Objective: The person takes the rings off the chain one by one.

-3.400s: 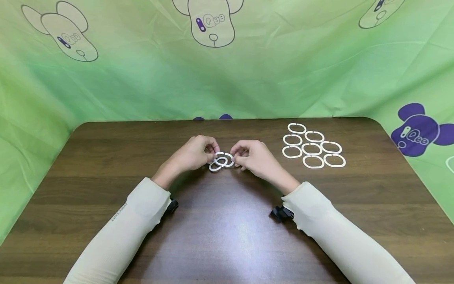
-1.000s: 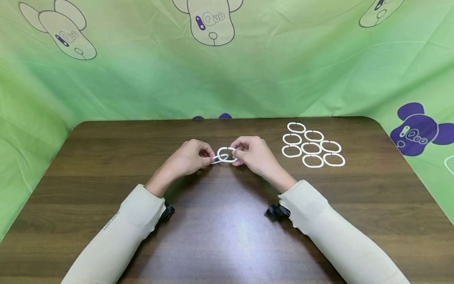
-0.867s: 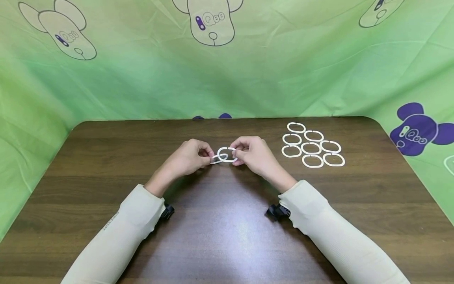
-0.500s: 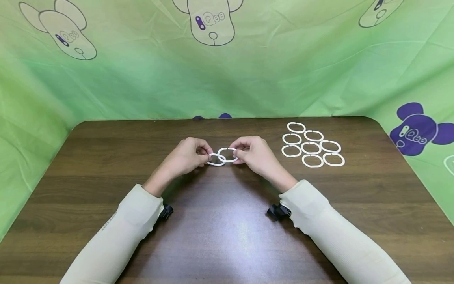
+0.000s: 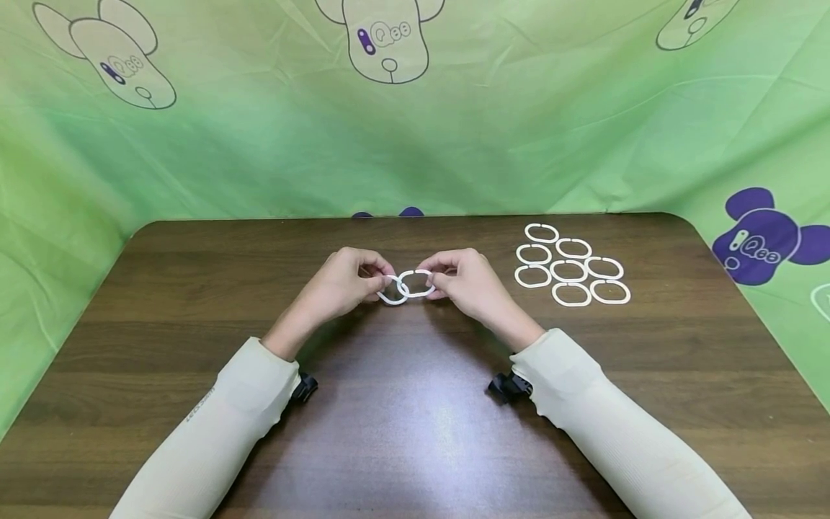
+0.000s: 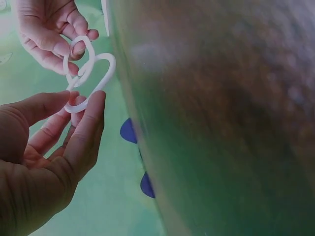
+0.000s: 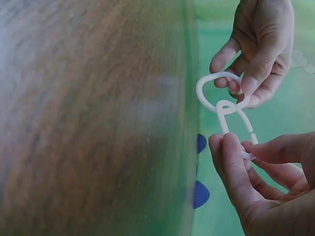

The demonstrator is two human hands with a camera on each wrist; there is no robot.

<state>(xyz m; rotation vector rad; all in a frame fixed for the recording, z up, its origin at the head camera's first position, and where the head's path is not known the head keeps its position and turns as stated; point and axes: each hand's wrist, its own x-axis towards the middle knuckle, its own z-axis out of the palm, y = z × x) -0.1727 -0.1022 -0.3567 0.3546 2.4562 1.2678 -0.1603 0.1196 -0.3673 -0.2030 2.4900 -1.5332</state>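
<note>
Two white oval plastic links hang hooked through each other between the hands, above the table. My left hand (image 5: 346,285) pinches the left link (image 5: 393,303) between thumb and fingers; its curve also shows in the left wrist view. Across from it, my right hand (image 5: 470,281) pinches the far end of the right link (image 5: 417,295). A small split in the right link (image 7: 221,120) is visible in the right wrist view, close to the right thumb. Fingertips cover part of each link.
Several more white links, such as one link (image 5: 610,302) at the near right, lie flat in a loose group on the brown wooden table (image 5: 402,418). A green printed cloth (image 5: 272,158) hangs behind the table and along its sides.
The links lay overlapped and bunched earlier; now they stretch side by side, interlocked. The left link was seen nearly edge-on, then turned flatter, and the left fingers have shifted along it.
</note>
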